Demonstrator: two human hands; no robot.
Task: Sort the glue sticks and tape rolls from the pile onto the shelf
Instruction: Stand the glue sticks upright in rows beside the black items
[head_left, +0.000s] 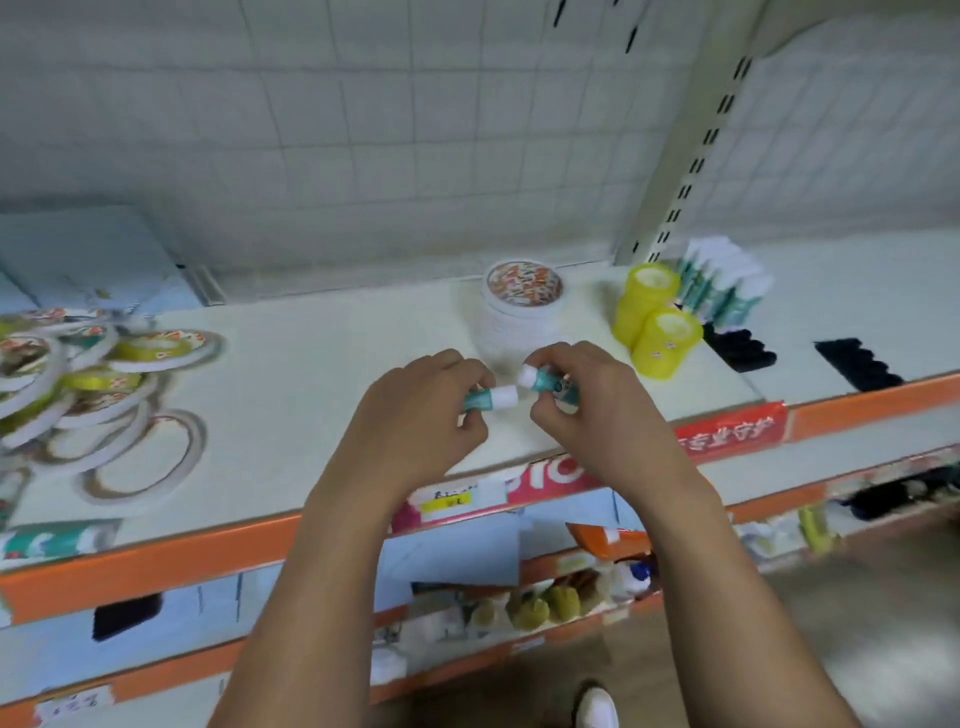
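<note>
Probably a shop: price-tagged orange shelving (156, 566)

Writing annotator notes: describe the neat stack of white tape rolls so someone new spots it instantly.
Find the cream shelf with the orange front edge. Toward its back wall, near the middle, stands the stack of white tape rolls, an upright column. Unlike the yellow rolls to its right and the loose pile at the left, it is white-sided, tidy, and topped by an orange-patterned round label.
</note>
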